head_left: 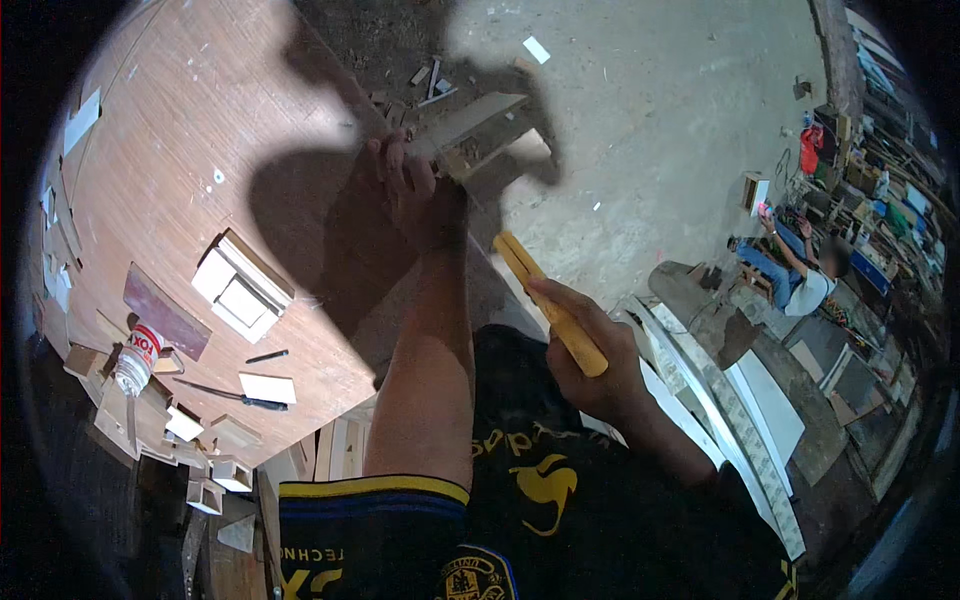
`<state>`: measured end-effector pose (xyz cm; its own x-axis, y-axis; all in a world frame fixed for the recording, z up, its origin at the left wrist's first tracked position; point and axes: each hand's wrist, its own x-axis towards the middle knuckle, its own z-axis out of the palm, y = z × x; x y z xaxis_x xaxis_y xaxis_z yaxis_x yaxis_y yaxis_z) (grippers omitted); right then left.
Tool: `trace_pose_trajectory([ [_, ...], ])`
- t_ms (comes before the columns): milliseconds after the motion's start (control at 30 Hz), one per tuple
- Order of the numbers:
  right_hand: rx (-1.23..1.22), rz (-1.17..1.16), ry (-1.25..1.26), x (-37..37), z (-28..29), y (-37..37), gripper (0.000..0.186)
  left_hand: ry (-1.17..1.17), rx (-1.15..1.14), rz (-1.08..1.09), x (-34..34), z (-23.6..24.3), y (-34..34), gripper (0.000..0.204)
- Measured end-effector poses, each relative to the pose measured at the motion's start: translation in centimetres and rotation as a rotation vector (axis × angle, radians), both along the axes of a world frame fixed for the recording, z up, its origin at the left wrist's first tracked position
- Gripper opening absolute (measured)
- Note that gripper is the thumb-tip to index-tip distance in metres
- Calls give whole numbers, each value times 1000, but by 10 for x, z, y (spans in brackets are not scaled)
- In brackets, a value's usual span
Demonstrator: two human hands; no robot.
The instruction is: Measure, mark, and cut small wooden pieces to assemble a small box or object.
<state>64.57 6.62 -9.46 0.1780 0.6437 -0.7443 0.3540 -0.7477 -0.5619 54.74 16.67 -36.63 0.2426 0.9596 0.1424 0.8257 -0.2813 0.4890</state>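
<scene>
My left hand (425,195) is at the edge of the wooden table, in shadow. Its fingers curl around the near end of a small box-like piece of boards (480,118), which juts out past the table edge over the floor. Shadow hides exactly how the fingers hold it. My right hand (600,350) grips a thick yellow wooden stick (540,285), rounded at its near end and with a groove at its far end. The stick is held tilted in front of my body, apart from the boards.
On the table (290,110) lie a white box piece (240,290), a dark red board (165,310), a knife (235,397) and a white bottle (138,358). Wood scraps (435,85) litter the floor. Long boards (715,400) lean at right; a person (800,275) sits farther off.
</scene>
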Motion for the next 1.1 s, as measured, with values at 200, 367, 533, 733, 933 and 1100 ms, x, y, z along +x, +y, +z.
trace_pose_trajectory([
  [200, 23, -8, -16, -6, -3, 12, 58, 10, 24, 19, -16, -18, -2, 44],
  [367, -68, -21, 32, -10, 1, 14, 56, -8, 2, 84, -11, 0, 3, 49],
  [533, 202, 6, -16, -17, -8, 1, 54, 145, 107, 163, -15, -5, 5, 33],
  [733, 170, 2, 55, -18, -3, 8, 57, 71, 110, 273, -22, -1, 7, 23],
  [933, 61, 35, 42, -11, -5, 10, 61, 44, 129, 233, -17, 13, 7, 21],
  [1100, -5, 57, 108, -9, 3, 18, 61, 198, 181, 236, -22, 3, 9, 16],
])
